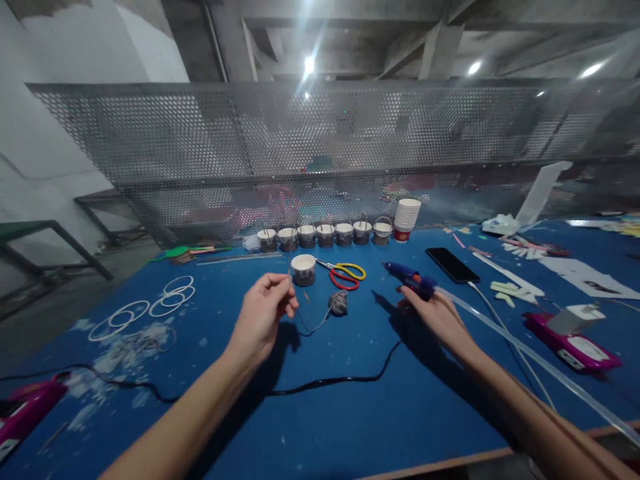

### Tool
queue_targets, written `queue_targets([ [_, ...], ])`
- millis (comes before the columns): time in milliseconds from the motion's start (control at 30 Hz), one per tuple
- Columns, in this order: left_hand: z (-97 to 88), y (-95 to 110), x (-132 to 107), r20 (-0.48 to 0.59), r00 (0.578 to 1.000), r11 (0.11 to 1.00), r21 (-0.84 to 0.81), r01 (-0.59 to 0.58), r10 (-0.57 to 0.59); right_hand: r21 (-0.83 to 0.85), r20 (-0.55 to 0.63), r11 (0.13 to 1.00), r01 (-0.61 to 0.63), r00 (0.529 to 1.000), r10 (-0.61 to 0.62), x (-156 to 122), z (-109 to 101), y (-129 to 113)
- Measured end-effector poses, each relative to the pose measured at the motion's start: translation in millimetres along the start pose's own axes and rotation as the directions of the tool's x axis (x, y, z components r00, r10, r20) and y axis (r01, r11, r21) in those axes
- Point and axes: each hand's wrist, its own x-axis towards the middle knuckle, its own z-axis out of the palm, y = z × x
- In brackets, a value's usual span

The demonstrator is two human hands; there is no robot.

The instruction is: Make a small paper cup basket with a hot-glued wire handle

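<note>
My left hand [267, 307] pinches the end of a thin grey yarn [311, 332], which droops to a small grey yarn ball [339, 303] on the table. In my right hand [435, 312] is a blue glue gun [411, 277], its nozzle pointing left and a long clear glue stick [525, 353] running out of its back. Between the hands, slightly farther off, stands a paper cup [303, 272] with a dark wrapped side and white rim. Scissors [345, 272] with one yellow and one red handle lie right of this cup.
A row of several wrapped cups with handles [325, 235] stands at the back beside a stack of paper cups [407, 220]. White rings [173, 295] lie left. A phone [453, 265], white cable and magenta power strip [570, 343] are right. A black cord [325, 383] crosses the front.
</note>
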Motion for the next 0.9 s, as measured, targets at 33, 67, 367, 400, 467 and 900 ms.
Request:
queue_targets([
  [33, 2.3, -11, -2, -0.001, 0.999, 0.999, -0.006, 0.036, -0.036, 0.015, -0.016, 1.000, 0.005, 1.000, -0.005, -1, -4, -4],
  [67, 5.0, -20, -4, 0.003, 0.997, 0.997, -0.012, 0.072, -0.072, 0.017, -0.019, 1.000, 0.024, 1.000, -0.023, -2, -6, -8],
  [367, 7.6, -64, -21, 0.023, 0.991, 0.986, 0.099, 0.133, -0.135, 0.081, 0.356, 0.985, 0.153, 0.919, -0.172, -34, 24, -29],
  [400, 6.1, -66, -22, 0.014, 0.991, 0.984, 0.121, 0.132, -0.135, 0.087, 0.374, 0.986, 0.145, 0.912, -0.167, -38, 29, -28],
  [467, 4.2, -67, -25, -0.009, 0.991, 0.979, 0.155, 0.135, -0.135, 0.078, 0.370, 0.991, 0.112, 0.919, -0.133, -43, 37, -24],
  [900, 5.1, -70, -29, 0.021, 0.975, 0.969, 0.116, 0.218, -0.222, -0.017, 0.369, 0.998, 0.060, 0.928, -0.049, -49, 51, -19],
])
